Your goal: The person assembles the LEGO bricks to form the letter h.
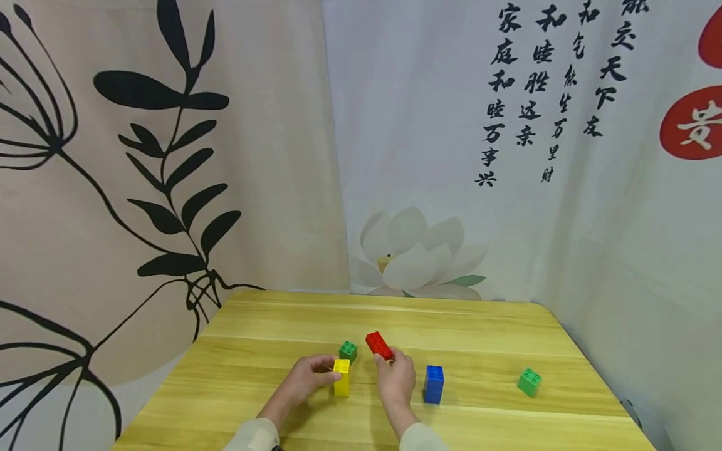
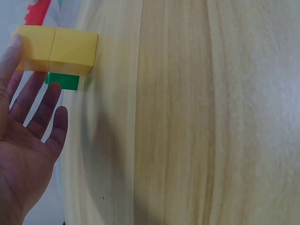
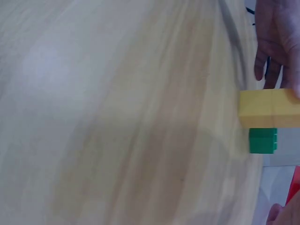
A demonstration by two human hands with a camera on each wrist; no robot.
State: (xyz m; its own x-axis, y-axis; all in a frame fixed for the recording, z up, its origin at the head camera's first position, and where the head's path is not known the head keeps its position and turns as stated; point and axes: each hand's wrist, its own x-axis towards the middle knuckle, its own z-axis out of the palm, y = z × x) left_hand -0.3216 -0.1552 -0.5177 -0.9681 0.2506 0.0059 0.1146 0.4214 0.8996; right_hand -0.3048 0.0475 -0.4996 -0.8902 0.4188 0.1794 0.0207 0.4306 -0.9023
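Note:
Two yellow toy bricks [image 1: 341, 379], one stacked on the other, stand upright on the table. My left hand [image 1: 309, 378] pinches the upper yellow brick between thumb and forefinger, its other fingers loosely spread in the left wrist view. A red toy brick [image 1: 378, 345] is held tilted above the table in the thumb and fingers of my right hand [image 1: 397, 382]. Just behind the yellow stack sits a green brick [image 1: 348, 351], partly hidden by it. In the right wrist view only a corner of the red brick [image 3: 293, 186] shows.
To the right of my right hand stands a stack of two blue bricks [image 1: 434, 384]. Another green brick [image 1: 529, 382] lies farther right on the wooden table [image 1: 479, 332]. A printed curtain [image 1: 282, 156] hangs behind the table's far edge.

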